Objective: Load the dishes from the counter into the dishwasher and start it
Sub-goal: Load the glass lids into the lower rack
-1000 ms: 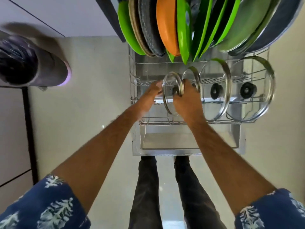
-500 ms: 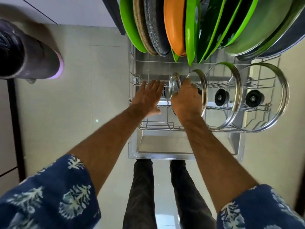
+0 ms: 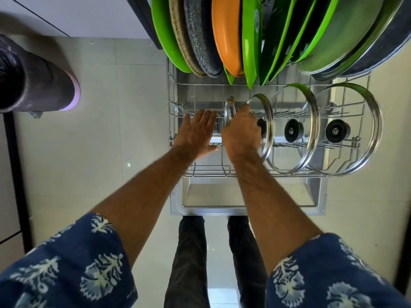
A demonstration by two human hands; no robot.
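A pulled-out wire dishwasher rack (image 3: 222,172) was seen from above, with the open steel dishwasher door (image 3: 244,207) below it at the near side. The right hand (image 3: 241,135) was curled round a small glass lid with a steel rim (image 3: 229,110), which was held upright on edge among the rack's tines; the grip was closed on the lid, though the fingertips were hidden behind the hand. The left hand (image 3: 196,132) was laid flat just to the left of it, fingers straight and close together, palm down over the rack's wires, with nothing held. To the right of the small lid three more steel-rimmed glass lids were stood on edge in a row: a medium one (image 3: 268,121) just beside the right hand, then two larger ones (image 3: 311,130) (image 3: 369,130), each with a black knob. At the far side of the rack a row of upright plates was set, among them bright green plates (image 3: 166,34), a speckled grey plate (image 3: 200,38) and an orange plate (image 3: 226,36). Blue sleeves with a white leaf print (image 3: 73,267) were visible on both arms, and dark trousers (image 3: 189,258) over the pale tiled floor (image 3: 111,130).
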